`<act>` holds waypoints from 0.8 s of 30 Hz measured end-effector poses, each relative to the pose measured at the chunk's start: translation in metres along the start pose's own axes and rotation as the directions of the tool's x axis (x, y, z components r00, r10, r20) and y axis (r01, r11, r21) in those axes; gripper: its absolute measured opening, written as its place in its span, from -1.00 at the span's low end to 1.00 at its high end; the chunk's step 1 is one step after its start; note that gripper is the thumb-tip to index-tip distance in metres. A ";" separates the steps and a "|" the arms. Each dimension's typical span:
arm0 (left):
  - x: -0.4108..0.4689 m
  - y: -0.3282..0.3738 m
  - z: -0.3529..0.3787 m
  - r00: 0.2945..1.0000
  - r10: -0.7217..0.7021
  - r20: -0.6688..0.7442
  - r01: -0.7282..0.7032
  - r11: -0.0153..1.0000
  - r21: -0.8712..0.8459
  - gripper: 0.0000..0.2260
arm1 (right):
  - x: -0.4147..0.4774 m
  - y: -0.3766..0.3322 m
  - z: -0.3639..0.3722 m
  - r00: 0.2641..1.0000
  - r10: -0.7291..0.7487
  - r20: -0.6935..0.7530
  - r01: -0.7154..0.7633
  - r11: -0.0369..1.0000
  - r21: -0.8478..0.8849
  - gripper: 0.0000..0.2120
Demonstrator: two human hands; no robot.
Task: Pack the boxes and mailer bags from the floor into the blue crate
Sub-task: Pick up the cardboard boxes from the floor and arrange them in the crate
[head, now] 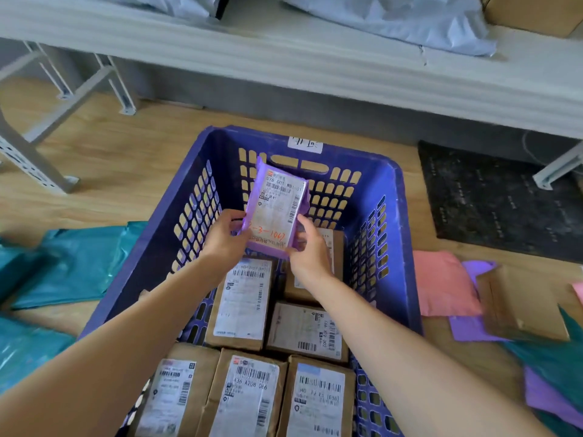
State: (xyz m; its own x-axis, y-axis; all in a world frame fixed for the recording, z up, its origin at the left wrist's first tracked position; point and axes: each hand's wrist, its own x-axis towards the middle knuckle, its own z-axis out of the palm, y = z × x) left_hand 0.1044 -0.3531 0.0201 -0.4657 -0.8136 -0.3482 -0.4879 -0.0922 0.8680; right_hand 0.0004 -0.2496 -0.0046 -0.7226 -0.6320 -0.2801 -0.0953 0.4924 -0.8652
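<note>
Both hands, left hand (pixel 225 238) and right hand (pixel 307 247), are gripping the purple mailer bag (pixel 274 209) and should be lowering it flat into the blue crate (pixel 394 247)'s bare far end.

A black mat (pixel 492 200) lies far right on the wood floor (pixel 110 159). A white bench (pixel 284 58) stands far back, with its gray legs (pixel 63 89) at the left.

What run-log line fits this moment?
left hand, right hand: hold purple mailer | over blue crate | cardboard boxes inside | pink mailer on floor
</note>
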 end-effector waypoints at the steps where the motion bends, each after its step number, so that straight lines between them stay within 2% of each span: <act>1: 0.002 -0.004 0.000 1.000 -0.003 0.005 0.002 1.000 0.017 -0.69 | 0.001 0.003 0.003 1.000 0.007 0.002 -0.007 1.000 -0.008 -0.41; 5: 0.009 -0.014 0.004 1.000 0.009 0.010 -0.010 0.998 0.061 -0.67 | 0.005 0.009 0.013 1.000 0.013 -0.010 -0.013 0.998 -0.069 -0.41; 10: 0.015 -0.024 0.009 0.999 -0.025 0.024 0.023 0.996 0.083 -0.73 | 0.010 0.014 0.007 0.998 0.054 0.011 -0.051 0.987 -0.151 -0.51; 15: 0.020 -0.026 0.011 0.997 -0.060 0.051 0.052 0.989 0.136 -0.71 | 0.011 0.016 0.007 0.998 0.060 0.024 -0.054 0.979 -0.196 -0.60; 20: 0.023 -0.029 0.015 0.989 -0.090 0.115 0.077 0.990 0.119 -0.70 | 0.014 0.017 0.001 0.996 0.083 0.017 -0.079 0.982 -0.173 -0.59; 24: 0.019 -0.024 0.015 0.992 -0.073 0.103 0.066 0.995 0.070 -0.73 | 0.012 0.017 -0.001 0.997 0.078 0.003 -0.078 0.995 -0.057 -0.62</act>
State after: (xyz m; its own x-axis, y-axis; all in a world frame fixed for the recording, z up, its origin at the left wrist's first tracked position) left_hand 0.0961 -0.3581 -0.0126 -0.5027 -0.7410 -0.4452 -0.5677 -0.1054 0.8164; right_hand -0.0109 -0.2482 -0.0220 -0.7259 -0.5934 -0.3477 -0.0780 0.5733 -0.8156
